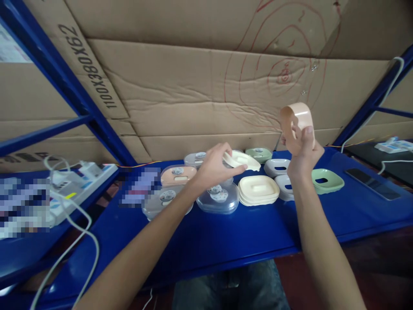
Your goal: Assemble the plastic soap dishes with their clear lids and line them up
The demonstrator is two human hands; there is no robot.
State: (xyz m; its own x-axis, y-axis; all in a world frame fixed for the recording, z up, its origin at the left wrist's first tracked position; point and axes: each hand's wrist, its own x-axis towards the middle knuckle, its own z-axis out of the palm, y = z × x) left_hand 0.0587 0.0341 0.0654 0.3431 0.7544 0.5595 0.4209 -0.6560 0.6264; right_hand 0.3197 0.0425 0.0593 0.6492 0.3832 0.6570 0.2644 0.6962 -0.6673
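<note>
Two hands hold a cream lid (242, 161) and a peach piece (303, 113) near the cream stack (258, 189).
The left hand (222, 162) has its grip clamped on the cream lid, raised beyond the cream stack and slightly left; the right hand (306, 144) has its grip clamped on the peach piece, higher and to the right of the stack. On the blue table (254, 237), a clear container (218, 199) sits just left of the cream stack, a pale grey piece (285, 187) just right, a green piece (332, 181) farther right, and a phone (372, 184) farthest right.
</note>
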